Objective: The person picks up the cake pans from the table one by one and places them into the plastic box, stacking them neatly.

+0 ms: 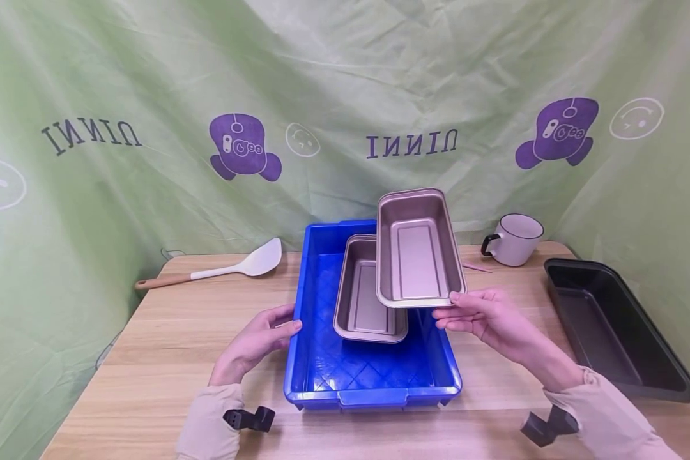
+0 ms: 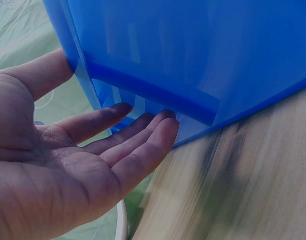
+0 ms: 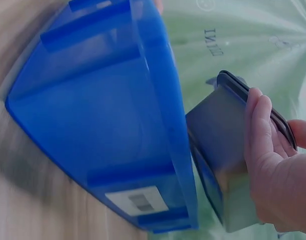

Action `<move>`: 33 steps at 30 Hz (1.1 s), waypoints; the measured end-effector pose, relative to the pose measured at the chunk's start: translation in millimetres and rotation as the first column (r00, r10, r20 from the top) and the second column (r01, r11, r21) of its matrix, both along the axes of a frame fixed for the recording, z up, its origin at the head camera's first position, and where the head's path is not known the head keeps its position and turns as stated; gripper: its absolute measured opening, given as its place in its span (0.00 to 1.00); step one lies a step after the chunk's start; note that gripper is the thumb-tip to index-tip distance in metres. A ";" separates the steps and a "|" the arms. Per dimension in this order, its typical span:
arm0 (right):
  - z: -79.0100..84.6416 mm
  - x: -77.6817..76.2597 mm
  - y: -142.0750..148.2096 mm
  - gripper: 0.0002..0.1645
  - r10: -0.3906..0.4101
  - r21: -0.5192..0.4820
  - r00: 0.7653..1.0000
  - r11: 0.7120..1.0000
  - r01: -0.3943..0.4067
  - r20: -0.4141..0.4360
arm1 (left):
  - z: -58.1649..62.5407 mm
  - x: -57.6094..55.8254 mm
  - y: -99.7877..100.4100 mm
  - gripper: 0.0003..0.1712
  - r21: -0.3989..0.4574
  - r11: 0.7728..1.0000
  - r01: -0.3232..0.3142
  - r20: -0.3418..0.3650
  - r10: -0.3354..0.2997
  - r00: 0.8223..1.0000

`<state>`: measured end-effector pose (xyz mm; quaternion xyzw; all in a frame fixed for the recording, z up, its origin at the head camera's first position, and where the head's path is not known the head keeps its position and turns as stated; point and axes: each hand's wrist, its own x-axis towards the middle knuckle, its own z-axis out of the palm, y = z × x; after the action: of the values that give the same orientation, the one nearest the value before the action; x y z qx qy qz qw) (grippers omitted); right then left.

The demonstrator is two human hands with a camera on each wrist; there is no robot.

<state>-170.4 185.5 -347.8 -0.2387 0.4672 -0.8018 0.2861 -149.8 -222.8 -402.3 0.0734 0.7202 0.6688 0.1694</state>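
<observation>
**Lopsided pinch could slip**

Right hand (image 1: pixel 497 319) pinches the upper loaf pan (image 1: pixel 420 249) at its 5 o'clock corner, over the blue tray's (image 1: pixel 374 397) 1 o'clock side; tipping could strike the lower pan (image 1: pixel 364 300). Left hand (image 1: pixel 259 342), fingers slack, touches the 9 o'clock rim. Surface (image 1: pixel 167 345) offers room at 8 o'clock; dark pan (image 1: pixel 598 332) bounds 3 o'clock.

Left hand (image 2: pixel 75 155) on blue bin (image 2: pixel 193 45), fingertips (image 2: pixel 166 128) perhaps against its side.

Green curtain (image 1: pixel 333 76), head view, upper left and upper centre: I read "INNIU", Ns reversed. White label (image 3: pixel 126 202) on blue crate (image 3: pixel 112 120), right-wrist view bottom: illegible.
</observation>
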 end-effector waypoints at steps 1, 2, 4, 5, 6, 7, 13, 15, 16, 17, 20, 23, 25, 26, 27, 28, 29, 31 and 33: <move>-0.5 -0.1 -2.5 0.20 0.007 0.003 1.000 1.000 -0.007 0.013 | -0.2 -0.1 -0.2 0.39 0.001 1.000 0.001 0.000 -0.001 1.000; -0.9 0.0 -5.3 0.19 0.012 0.006 1.000 1.000 -0.012 0.024 | -0.4 -0.1 -0.3 0.39 0.001 1.000 0.001 -0.001 -0.001 1.000; -1.8 0.2 -11.1 0.18 0.018 0.011 0.999 1.000 -0.018 0.044 | -0.7 0.0 -0.5 0.39 -0.001 1.000 -0.004 0.000 0.004 1.000; -2.1 0.5 -14.0 0.17 0.016 0.017 0.998 1.000 -0.017 0.054 | -0.9 0.2 -0.6 0.39 -0.004 1.000 -0.006 0.002 0.006 1.000; -2.4 0.8 -16.5 0.17 0.014 0.021 0.998 1.000 -0.015 0.064 | -1.1 0.4 -0.6 0.39 -0.007 1.000 -0.008 0.003 0.008 1.000; -2.7 1.1 -19.1 0.17 0.009 0.028 0.997 1.000 -0.011 0.073 | -1.2 0.6 -0.6 0.39 -0.008 1.000 -0.009 0.004 0.009 1.000; -2.1 1.8 -33.8 0.14 -0.034 0.085 0.992 0.996 0.023 0.125 | -1.0 1.4 -0.6 0.39 -0.008 1.000 -0.015 0.004 0.015 1.000; -1.6 1.3 -38.3 0.13 -0.045 0.100 0.989 0.994 0.032 0.139 | -0.7 1.3 -0.7 0.39 -0.009 1.000 -0.018 0.002 0.018 1.000; -1.6 1.0 -40.5 0.13 -0.050 0.107 0.988 0.994 0.035 0.145 | -0.6 1.4 -0.8 0.39 -0.010 1.000 -0.020 0.002 0.020 1.000; -1.7 0.7 -42.4 0.12 -0.055 0.114 0.987 0.993 0.038 0.151 | -0.4 1.3 -0.8 0.39 -0.010 1.000 -0.019 0.001 0.019 1.000; -2.4 0.0 -47.4 0.12 -0.062 0.139 0.983 0.990 0.037 0.173 | -0.2 1.3 -0.8 0.39 -0.009 1.000 -0.011 -0.001 0.011 1.000; -3.4 -1.3 -51.0 0.10 -0.071 0.171 0.977 0.985 0.036 0.199 | -0.2 1.5 -0.7 0.39 -0.009 1.000 -0.009 0.000 0.009 1.000; -3.9 -2.7 -52.8 0.10 -0.074 0.200 0.976 0.979 0.032 0.205 | -0.3 1.3 -0.6 0.38 -0.009 1.000 -0.010 0.000 0.010 1.000; -4.1 -3.5 -53.6 0.09 -0.074 0.215 0.977 0.976 0.030 0.199 | -0.4 1.1 -0.4 0.38 -0.009 1.000 -0.010 0.000 0.010 1.000; -4.2 -4.6 -54.3 0.10 -0.073 0.236 0.980 0.971 0.028 0.184 | -0.7 1.0 -0.5 0.38 -0.010 1.000 -0.012 0.000 0.012 1.000; -4.2 -5.7 -54.8 0.11 -0.071 0.262 0.984 0.965 0.026 0.163 | -0.8 0.8 -0.4 0.38 -0.010 1.000 -0.013 0.000 0.013 1.000; -3.8 -6.7 -55.5 0.12 -0.069 0.292 0.988 0.956 0.026 0.139 | -1.0 0.6 -0.2 0.38 -0.012 1.000 -0.016 0.000 0.016 1.000; -2.9 -8.8 -56.6 0.15 -0.062 0.376 0.996 0.926 0.035 0.061 | -1.4 0.1 -0.1 0.38 -0.014 1.000 -0.019 0.000 0.019 1.000; -1.5 -10.5 -57.8 0.19 -0.046 0.475 0.998 0.878 0.061 -0.043 | -1.7 -0.3 0.1 0.38 -0.016 1.000 -0.020 0.000 0.020 1.000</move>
<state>-180.9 127.7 -349.3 -0.1602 0.6606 -0.6664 0.3064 -150.1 -222.8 -404.1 0.0649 0.7261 0.6648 0.1634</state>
